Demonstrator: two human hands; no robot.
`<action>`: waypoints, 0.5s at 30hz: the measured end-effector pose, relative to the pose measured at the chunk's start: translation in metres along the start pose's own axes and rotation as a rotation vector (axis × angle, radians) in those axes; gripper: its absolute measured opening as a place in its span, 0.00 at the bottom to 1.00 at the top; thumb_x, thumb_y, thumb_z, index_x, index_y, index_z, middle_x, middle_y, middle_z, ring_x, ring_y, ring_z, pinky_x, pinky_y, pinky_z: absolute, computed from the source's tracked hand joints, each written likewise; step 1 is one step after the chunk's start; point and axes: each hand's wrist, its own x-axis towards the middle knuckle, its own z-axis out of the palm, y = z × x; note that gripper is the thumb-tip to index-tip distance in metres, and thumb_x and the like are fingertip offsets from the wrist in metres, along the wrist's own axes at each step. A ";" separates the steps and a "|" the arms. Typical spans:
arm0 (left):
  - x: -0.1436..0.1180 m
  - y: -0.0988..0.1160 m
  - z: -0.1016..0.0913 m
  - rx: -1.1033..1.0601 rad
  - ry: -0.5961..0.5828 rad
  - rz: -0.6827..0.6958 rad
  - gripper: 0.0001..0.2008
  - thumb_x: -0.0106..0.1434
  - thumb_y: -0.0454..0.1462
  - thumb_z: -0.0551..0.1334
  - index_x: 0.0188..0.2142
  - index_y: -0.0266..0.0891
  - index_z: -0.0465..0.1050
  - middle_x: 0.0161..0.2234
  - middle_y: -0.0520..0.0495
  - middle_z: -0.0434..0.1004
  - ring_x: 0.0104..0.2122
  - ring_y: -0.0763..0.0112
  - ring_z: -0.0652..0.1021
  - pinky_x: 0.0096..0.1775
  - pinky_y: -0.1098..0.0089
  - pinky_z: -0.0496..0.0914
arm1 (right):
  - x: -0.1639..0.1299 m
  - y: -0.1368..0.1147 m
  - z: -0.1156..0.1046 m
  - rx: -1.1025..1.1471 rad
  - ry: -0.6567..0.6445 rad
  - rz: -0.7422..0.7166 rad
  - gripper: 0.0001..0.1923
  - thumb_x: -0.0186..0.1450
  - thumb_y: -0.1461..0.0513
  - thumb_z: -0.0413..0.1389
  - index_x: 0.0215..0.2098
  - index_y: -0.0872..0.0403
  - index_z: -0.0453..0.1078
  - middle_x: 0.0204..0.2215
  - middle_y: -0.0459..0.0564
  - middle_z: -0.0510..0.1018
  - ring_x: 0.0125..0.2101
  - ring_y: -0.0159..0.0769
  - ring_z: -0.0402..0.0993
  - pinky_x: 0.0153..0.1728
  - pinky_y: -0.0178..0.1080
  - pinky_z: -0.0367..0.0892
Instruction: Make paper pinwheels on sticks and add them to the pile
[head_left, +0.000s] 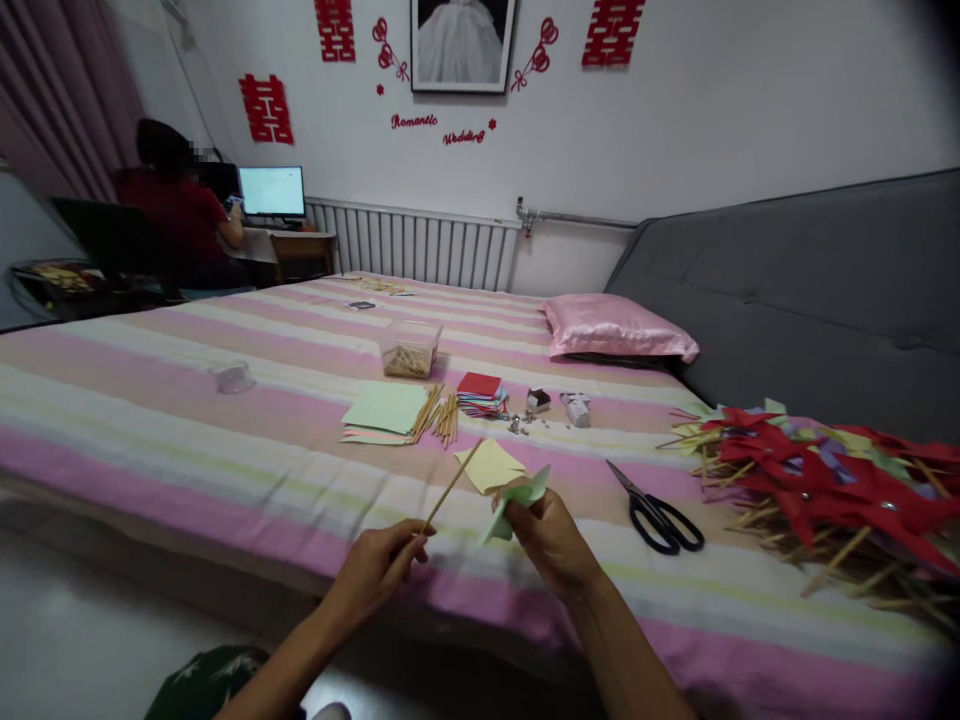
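On the striped bed [187,385], a stack of pale green paper squares [386,407] is placed left of loose wooden sticks [448,418]. Nearer, 1 thin stick [453,486] is grasped in the fingers of the left hand [386,560]. To its right, yellow paper [491,464] is seen on the bed; folded green paper [526,490] is pinched in the right hand's [551,545] fingers. Scissors [641,496] are laid farther right, beside piled pinwheels [806,475].

Matt paper [529,490], smooth wooden stick [453,485]
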 end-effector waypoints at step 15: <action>-0.004 -0.008 -0.025 0.202 0.230 0.153 0.13 0.65 0.40 0.50 0.40 0.41 0.72 0.28 0.50 0.71 0.29 0.72 0.74 0.31 0.74 0.67 | -0.014 -0.023 0.004 -0.726 0.012 -0.550 0.08 0.57 0.69 0.58 0.30 0.50 0.75 0.39 0.50 0.72 0.37 0.35 0.71 0.39 0.37 0.65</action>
